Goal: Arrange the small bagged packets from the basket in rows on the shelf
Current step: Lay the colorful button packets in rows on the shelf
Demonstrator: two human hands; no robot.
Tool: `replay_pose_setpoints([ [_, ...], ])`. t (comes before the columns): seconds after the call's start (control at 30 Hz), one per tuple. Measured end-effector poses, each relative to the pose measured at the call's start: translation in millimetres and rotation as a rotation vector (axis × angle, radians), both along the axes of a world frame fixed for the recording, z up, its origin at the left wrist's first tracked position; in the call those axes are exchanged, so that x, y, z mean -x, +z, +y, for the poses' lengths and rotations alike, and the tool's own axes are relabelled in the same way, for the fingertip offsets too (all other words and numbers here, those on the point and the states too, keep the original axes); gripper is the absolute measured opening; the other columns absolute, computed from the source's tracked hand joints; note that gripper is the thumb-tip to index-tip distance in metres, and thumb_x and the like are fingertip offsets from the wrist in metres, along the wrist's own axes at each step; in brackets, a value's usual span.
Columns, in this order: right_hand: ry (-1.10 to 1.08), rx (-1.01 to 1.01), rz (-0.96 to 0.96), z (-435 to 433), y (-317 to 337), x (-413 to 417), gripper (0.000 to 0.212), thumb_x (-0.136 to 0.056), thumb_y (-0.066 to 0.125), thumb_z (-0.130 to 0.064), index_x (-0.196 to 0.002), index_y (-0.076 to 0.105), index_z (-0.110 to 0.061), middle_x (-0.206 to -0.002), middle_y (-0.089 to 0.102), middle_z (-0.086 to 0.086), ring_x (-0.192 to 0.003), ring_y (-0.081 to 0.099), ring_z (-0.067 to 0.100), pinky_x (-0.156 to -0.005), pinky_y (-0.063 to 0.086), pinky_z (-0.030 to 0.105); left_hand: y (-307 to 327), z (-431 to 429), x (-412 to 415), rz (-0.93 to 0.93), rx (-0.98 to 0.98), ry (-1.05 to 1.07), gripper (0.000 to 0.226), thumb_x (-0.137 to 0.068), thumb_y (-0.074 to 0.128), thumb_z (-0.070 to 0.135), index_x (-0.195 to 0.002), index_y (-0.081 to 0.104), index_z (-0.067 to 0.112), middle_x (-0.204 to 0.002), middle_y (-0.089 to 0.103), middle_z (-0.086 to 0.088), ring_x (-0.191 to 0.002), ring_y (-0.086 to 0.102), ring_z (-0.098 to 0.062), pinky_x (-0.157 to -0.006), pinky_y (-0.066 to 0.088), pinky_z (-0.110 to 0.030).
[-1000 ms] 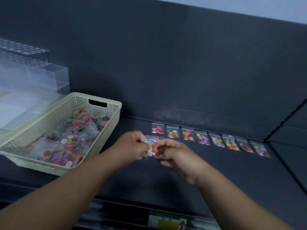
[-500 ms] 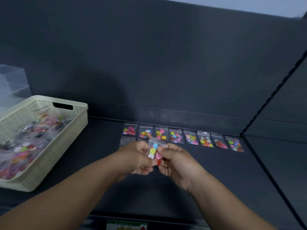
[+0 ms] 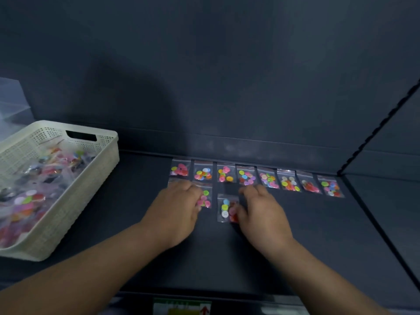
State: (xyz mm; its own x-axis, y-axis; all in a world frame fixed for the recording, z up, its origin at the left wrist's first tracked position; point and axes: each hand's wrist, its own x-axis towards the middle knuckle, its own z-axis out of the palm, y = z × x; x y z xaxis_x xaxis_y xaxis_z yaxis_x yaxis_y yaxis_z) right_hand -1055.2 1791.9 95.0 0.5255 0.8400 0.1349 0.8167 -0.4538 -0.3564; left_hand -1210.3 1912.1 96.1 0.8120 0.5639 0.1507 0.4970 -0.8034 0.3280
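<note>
Several small clear packets of coloured buttons lie in a back row [image 3: 246, 176] along the rear of the dark shelf [image 3: 318, 235]. A second row sits in front of it. My left hand [image 3: 179, 208] lies flat over that row's left end, covering one packet and half of another packet [image 3: 206, 198]. My right hand [image 3: 261, 212] rests on the shelf with its thumb on the right edge of a third packet [image 3: 225, 208], which lies flat. The cream basket [image 3: 91, 130] on the left holds many more packets.
A clear plastic box [image 3: 11, 103] stands behind the basket at the far left. A notched upright divider [image 3: 375, 133] ends this shelf bay on the right. A price label strip [image 3: 181, 306] runs along the front edge.
Both hands, which held one packet together in the air, have come down and apart. The packet now lies on the shelf in the second row. The view has shifted right.
</note>
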Motion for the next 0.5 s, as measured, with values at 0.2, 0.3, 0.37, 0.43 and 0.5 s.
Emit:
replay_pose_setpoints([
  [0.2,0.309,0.141,-0.045,-9,-21,1,0.044,-0.095,0.038,-0.032,-0.137,0.047,-0.022,-0.146,0.043,-0.003,-0.133,0.039,0.018,-0.109,0.025,0.023,-17,-7,-1,0.207,-0.032,-0.134,0.055,-0.099,0.037,0.037,-0.149,0.021,0.022,-0.158,0.015,0.004,-0.146,0.008,-0.015,-0.117,-0.002,-0.029],
  [0.3,0.313,0.161,-0.056,-5,-23,-3,0.052,-0.093,0.031,-0.037,-0.142,0.039,-0.022,-0.150,0.037,-0.002,-0.139,0.031,0.017,-0.114,0.019,0.025,-17,-7,-2,0.194,-0.054,-0.135,0.056,-0.098,0.037,0.038,-0.149,0.020,0.022,-0.157,0.017,0.005,-0.145,0.011,-0.013,-0.118,-0.002,-0.029],
  [0.37,0.324,0.175,-0.071,-3,-21,-7,0.048,-0.097,0.035,-0.033,-0.144,0.037,-0.022,-0.152,0.034,-0.002,-0.141,0.026,0.015,-0.115,0.016,0.024,-16,-8,-2,0.185,-0.049,-0.136,0.055,-0.098,0.038,0.038,-0.148,0.022,0.023,-0.157,0.019,0.005,-0.144,0.013,-0.012,-0.118,-0.002,-0.028],
  [0.43,0.337,0.169,-0.081,-3,-20,-8,0.047,-0.099,0.037,-0.031,-0.145,0.034,-0.022,-0.153,0.031,-0.003,-0.143,0.023,0.012,-0.113,0.012,0.020,-15,-8,-3,0.180,-0.044,-0.140,0.055,-0.098,0.039,0.038,-0.148,0.023,0.022,-0.156,0.020,0.005,-0.144,0.014,-0.011,-0.117,-0.003,-0.027],
  [0.5,0.357,0.173,-0.086,-2,-19,-10,0.048,-0.099,0.037,-0.031,-0.146,0.031,-0.023,-0.154,0.028,-0.004,-0.143,0.020,0.011,-0.111,0.008,0.017,-13,-8,-3,0.170,-0.035,-0.142,0.054,-0.097,0.041,0.038,-0.147,0.025,0.023,-0.155,0.022,0.006,-0.143,0.015,-0.010,-0.116,-0.003,-0.026],
])
